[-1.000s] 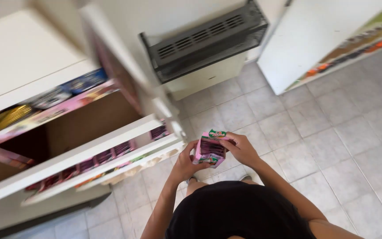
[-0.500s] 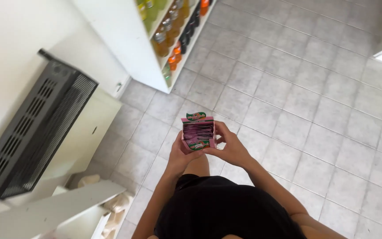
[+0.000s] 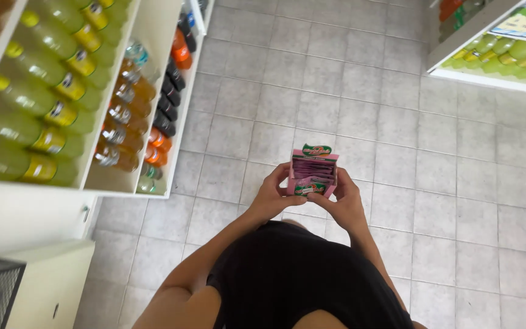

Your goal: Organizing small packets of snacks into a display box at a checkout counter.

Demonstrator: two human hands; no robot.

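A pink box [image 3: 313,172] was held in front of the body, above the tiled floor [image 3: 360,91], with its lid flap raised and a green label visible on the flap and on the front wall. Purple sachets [image 3: 313,169] were seen stacked inside the box.

The box was gripped from both sides. The left hand [image 3: 273,196] was closed around the left wall of the box, with the fingers curled onto its side. The right hand [image 3: 343,201] was closed around the right wall and the lower front edge, with the thumb laid near the front label. Both hands were in contact with the box.

To the left of the box, a white shelf [image 3: 153,36] was stocked with yellow-green bottles [image 3: 44,79], amber bottles [image 3: 123,116] and dark bottles [image 3: 168,100]. Far to the upper right of the box, a second shelf [image 3: 488,70] was seen with green bottles [image 3: 500,58]. Below and left of the box, a cream cabinet [image 3: 50,286] was visible.
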